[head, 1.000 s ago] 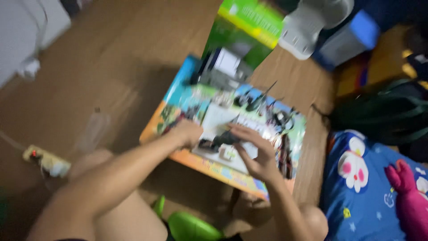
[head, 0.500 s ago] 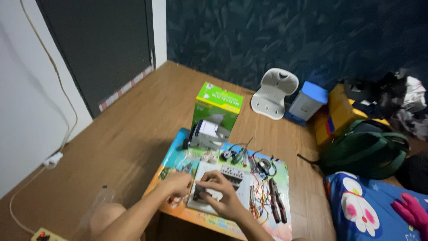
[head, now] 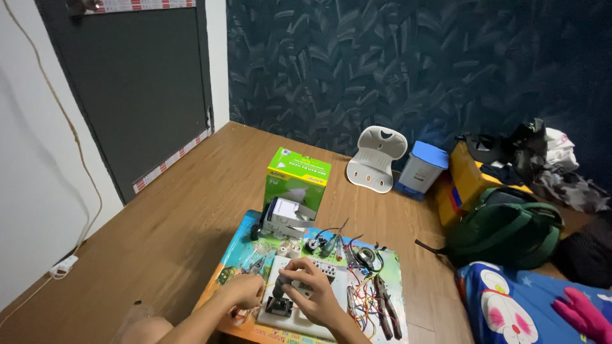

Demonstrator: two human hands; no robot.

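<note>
A white board [head: 331,285] with small electrical parts lies on a colourful mat [head: 245,239] on the wooden floor. My right hand [head: 315,294] rests on the board, its fingers closed round a small grey and black part [head: 282,286]. My left hand [head: 245,292] is at the board's left edge with curled fingers; what it grips is hidden. Loose coloured wires [head: 364,299] and pliers [head: 387,313] lie on the mat to the right of my hands.
A green carton [head: 297,176] and an open grey box [head: 288,218] stand behind the mat. Further back are a white plastic seat back [head: 376,158], a blue bin [head: 422,168], a green backpack [head: 507,228] and a blue blanket [head: 529,304]. A dark door [head: 137,89] is at left.
The view has tilted up from the floor to the room. Both hands stay on the board, now low in the frame, fingers working the small part.
</note>
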